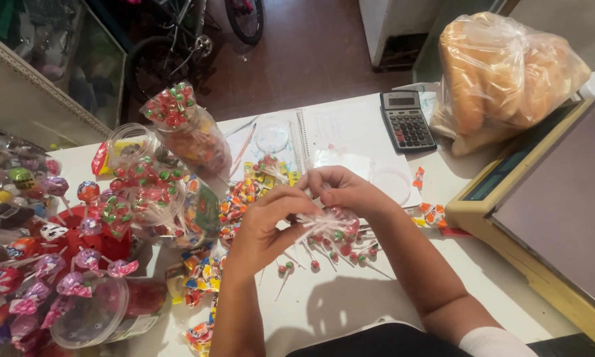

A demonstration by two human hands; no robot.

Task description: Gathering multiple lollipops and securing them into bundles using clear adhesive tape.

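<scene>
Head view: my left hand (261,228) and right hand (344,188) fingers pinching a clear bag of small lollipops (330,228) over the white surface (350,297); best gripped firmly near the neck.

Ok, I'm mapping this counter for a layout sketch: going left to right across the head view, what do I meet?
Red stand of wrapped lollipops → clear jar of red-and-green lollipops → left hand → right hand → grey calculator → bag of bread rolls → weighing scale.

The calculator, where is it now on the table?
In the head view the calculator lies at the far right of the white table, between the open notebook and the bag of bread.
</scene>
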